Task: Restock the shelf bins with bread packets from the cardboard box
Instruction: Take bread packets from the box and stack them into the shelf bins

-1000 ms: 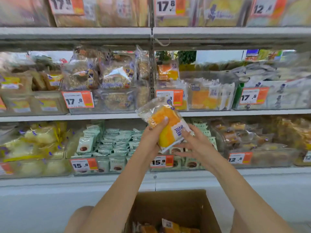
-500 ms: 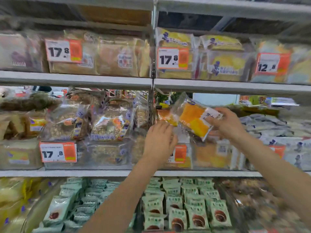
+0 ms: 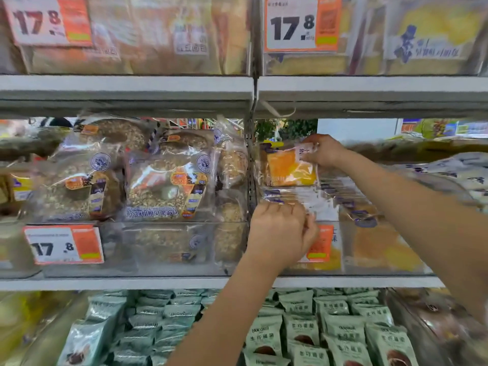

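My right hand (image 3: 323,151) pinches the top right corner of an orange bread packet (image 3: 286,167) and holds it upright over the clear bin (image 3: 369,249) on the middle shelf, just right of the shelf upright. Several similar packets (image 3: 327,199) lie in that bin under it. My left hand (image 3: 281,231) is lower, in front of the bin, its fingers curled at the bin's front rim beside an orange price tag (image 3: 320,243). What the fingers close on is partly hidden by the hand's back. The cardboard box is out of view.
Left of the upright (image 3: 250,180), a clear bin holds large seeded bread rings (image 3: 163,186) behind a 17.8 price tag (image 3: 63,244). The shelf above (image 3: 369,88) hangs close over my right hand. The shelf below carries several green snack packets (image 3: 298,334).
The view rose and closed in on the middle shelf. My right hand carried the orange packet from mid-air into the bin's mouth. My left hand let go of it and dropped to the bin's front.
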Demonstrator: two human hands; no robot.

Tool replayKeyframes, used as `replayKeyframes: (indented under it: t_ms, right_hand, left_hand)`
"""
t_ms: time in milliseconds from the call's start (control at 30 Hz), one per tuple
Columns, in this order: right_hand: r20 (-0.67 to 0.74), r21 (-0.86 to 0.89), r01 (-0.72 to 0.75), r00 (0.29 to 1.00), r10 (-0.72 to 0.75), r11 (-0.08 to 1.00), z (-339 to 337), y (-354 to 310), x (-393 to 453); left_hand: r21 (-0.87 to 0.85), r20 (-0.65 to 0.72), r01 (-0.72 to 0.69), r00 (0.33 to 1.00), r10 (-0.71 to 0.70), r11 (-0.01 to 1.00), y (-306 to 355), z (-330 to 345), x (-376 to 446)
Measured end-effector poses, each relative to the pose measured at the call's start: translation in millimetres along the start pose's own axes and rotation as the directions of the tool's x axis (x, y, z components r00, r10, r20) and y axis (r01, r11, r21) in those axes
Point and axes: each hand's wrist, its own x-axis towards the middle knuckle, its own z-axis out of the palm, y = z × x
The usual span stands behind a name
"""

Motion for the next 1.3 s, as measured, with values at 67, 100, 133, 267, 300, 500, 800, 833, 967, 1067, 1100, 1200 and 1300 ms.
replayKeyframes:
  t_ms: [67, 100, 133, 267, 300, 500, 800, 833, 967, 1067, 1100, 1200, 1300]
  right_hand:
    - [-0.064, -0.006, 0.028, 0.998, -0.028, 1.000, 7.3, 2.3, 4.9]
    - [-0.086, 0.038, 0.028, 0.996, -0.025, 0.999, 9.8, 3.9, 6.7]
    - [-0.111, 0.073, 0.027, 0.994, -0.019, 0.997, 12.5, 5.3, 7.6]
    - [-0.144, 0.093, 0.062, 0.988, -0.048, 0.994, 23.6, 9.2, 6.8]
    - [-0.133, 0.085, 0.070, 0.989, -0.058, 0.994, 25.4, 8.6, 5.6]
    - [-0.073, 0.055, 0.011, 0.997, -0.007, 0.998, 28.7, 6.2, -0.6]
    - [-0.064, -0.044, -0.033, 0.998, 0.030, 0.998, 9.0, 0.3, -76.5]
    - [-0.107, -0.053, 0.033, 0.993, -0.039, 0.998, 7.2, -0.6, -94.8]
    - [-0.371, -0.071, 0.304, 0.876, -0.308, 0.950, 9.4, -5.2, -186.6]
    - [-0.486, -0.111, 0.375, 0.788, -0.379, 0.920, 32.2, 7.2, -262.6]
    - [-0.500, -0.113, 0.381, 0.776, -0.384, 0.918, 45.6, 15.9, -289.3]
    - [-0.428, -0.094, 0.332, 0.838, -0.339, 0.939, 96.5, 51.3, -374.7]
    - [-0.162, -0.086, 0.175, 0.969, -0.187, 0.981, 146.5, 98.8, -452.7]
  left_hand:
    - [0.025, 0.001, 0.004, 1.000, -0.004, 1.000, -0.3, -0.3, 0.1]
    - [0.033, 0.002, 0.005, 1.000, -0.005, 0.999, 0.0, -0.7, 0.2]
    - [0.037, 0.007, 0.004, 1.000, -0.004, 0.999, 0.1, -0.9, 0.1]
    - [0.024, 0.018, 0.015, 1.000, -0.016, 1.000, 1.2, -2.8, 1.3]
    - [0.019, 0.024, 0.021, 0.999, -0.022, 1.000, 1.3, -3.0, 1.6]
    - [0.020, 0.056, 0.013, 0.998, -0.014, 1.000, 0.7, -4.0, 1.3]
    - [0.020, 0.367, -0.024, 0.930, 0.015, 1.000, 1.1, -16.0, 8.5]
    - [0.044, 0.415, -0.020, 0.910, 0.000, 0.999, 2.4, -19.4, 9.0]
    - [0.091, 0.331, -0.141, 0.938, 0.104, 0.986, 10.7, -42.5, -27.8]
    - [-0.081, 0.255, -0.185, 0.946, 0.200, 0.979, 32.5, -71.2, -90.3]
    - [-0.130, 0.273, -0.178, 0.939, 0.208, 0.975, 42.2, -81.4, -114.7]
    - [-0.233, 0.426, -0.172, 0.867, 0.260, 0.957, 69.4, -104.9, -196.4]
    - [-0.317, 0.597, -0.101, 0.751, 0.281, 0.943, 94.3, -127.7, -277.1]
